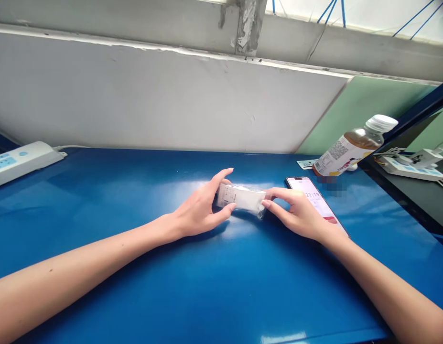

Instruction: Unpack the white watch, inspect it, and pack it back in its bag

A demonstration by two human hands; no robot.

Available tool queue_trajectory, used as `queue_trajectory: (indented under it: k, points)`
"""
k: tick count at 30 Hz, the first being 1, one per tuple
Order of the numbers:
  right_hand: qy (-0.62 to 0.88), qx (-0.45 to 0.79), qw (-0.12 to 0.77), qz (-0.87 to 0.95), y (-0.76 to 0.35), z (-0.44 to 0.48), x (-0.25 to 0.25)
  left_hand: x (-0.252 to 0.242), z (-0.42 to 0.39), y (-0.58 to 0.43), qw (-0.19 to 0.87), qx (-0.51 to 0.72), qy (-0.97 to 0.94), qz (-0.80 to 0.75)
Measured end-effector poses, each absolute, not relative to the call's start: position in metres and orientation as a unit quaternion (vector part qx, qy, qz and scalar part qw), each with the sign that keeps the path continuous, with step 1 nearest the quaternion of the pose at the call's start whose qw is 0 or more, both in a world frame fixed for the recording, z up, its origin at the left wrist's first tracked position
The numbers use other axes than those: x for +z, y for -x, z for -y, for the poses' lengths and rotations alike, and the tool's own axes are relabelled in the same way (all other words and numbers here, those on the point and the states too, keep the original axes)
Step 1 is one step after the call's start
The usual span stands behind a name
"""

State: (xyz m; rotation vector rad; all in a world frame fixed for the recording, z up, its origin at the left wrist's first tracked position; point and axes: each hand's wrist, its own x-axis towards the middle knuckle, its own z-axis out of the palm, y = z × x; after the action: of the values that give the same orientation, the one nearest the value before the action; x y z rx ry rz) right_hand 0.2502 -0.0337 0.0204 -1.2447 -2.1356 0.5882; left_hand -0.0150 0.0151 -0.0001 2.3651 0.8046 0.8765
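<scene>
A small white packet (243, 198) in clear, crinkled plastic wrap is held just over the blue table, with a printed label on its left part. My left hand (198, 208) has its thumb at the packet's lower left front and other fingers behind that end; the index finger points up and away. Thumb and fingers of my right hand (296, 210) pinch the packet's right end. What the wrapping contains cannot be made out. Partly covered by my right hand, a phone (323, 203) lies face up with its screen lit.
On the blue table (221, 286), a drink bottle (346, 150) with a white cap stands at the back right, beside a small card (306, 164). Power strips lie at the far left (24, 160) and far right (409, 167). A white wall panel (164, 100) rises behind.
</scene>
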Motion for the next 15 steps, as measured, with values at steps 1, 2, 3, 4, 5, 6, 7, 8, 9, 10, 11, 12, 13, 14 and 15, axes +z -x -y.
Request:
queue_trajectory:
  k: [1,2,3,4,5,6,7,8,9,10,11,12,13,14,15]
  points:
    - [0.476,0.225,0.297,0.797,-0.2494,0.0339,0.02,-0.0005,-0.0148,0.0148,0.238,0.318,-0.869,-0.296]
    - [0.483,0.228,0.299,0.791,-0.2487,0.0341,0.0196,-0.0006,-0.0146,0.0147,0.231,0.316,-0.871,-0.296]
    - [0.489,0.23,0.304,0.785,-0.2481,0.0342,0.0192,-0.0005,-0.0145,0.0146,0.224,0.313,-0.874,-0.295]
    - [0.494,0.231,0.309,0.779,-0.2476,0.0342,0.0188,-0.0002,-0.0145,0.0145,0.217,0.313,-0.878,-0.292]
    - [0.5,0.229,0.314,0.774,-0.2474,0.0341,0.0184,0.0002,-0.0148,0.0143,0.21,0.31,-0.881,-0.288]
    - [0.505,0.226,0.318,0.77,-0.2474,0.0338,0.018,0.0008,-0.0151,0.0142,0.207,0.304,-0.885,-0.285]
    - [0.508,0.221,0.32,0.769,-0.2477,0.0333,0.0175,0.0013,-0.0156,0.0141,0.205,0.296,-0.889,-0.282]
    - [0.511,0.212,0.317,0.771,-0.2482,0.0326,0.017,0.0019,-0.0161,0.0139,0.205,0.284,-0.894,-0.28]
    - [0.512,0.198,0.31,0.776,-0.2488,0.0318,0.0165,0.0023,-0.0166,0.0138,0.206,0.27,-0.898,-0.281]
    - [0.511,0.18,0.3,0.785,-0.2497,0.031,0.0158,0.0026,-0.017,0.0137,0.206,0.255,-0.901,-0.284]
    - [0.51,0.159,0.287,0.795,-0.2506,0.0304,0.015,0.0028,-0.0174,0.0135,0.204,0.241,-0.904,-0.288]
    - [0.509,0.138,0.27,0.806,-0.2515,0.0299,0.0142,0.0028,-0.0176,0.0134,0.2,0.228,-0.907,-0.291]
    - [0.509,0.12,0.253,0.814,-0.2523,0.0296,0.0133,0.0027,-0.0177,0.0133,0.194,0.216,-0.91,-0.295]
    - [0.508,0.107,0.238,0.821,-0.253,0.0296,0.0124,0.0026,-0.0178,0.0132,0.187,0.206,-0.913,-0.298]
    - [0.508,0.097,0.225,0.826,-0.2535,0.0298,0.0115,0.0025,-0.0177,0.013,0.181,0.196,-0.916,-0.299]
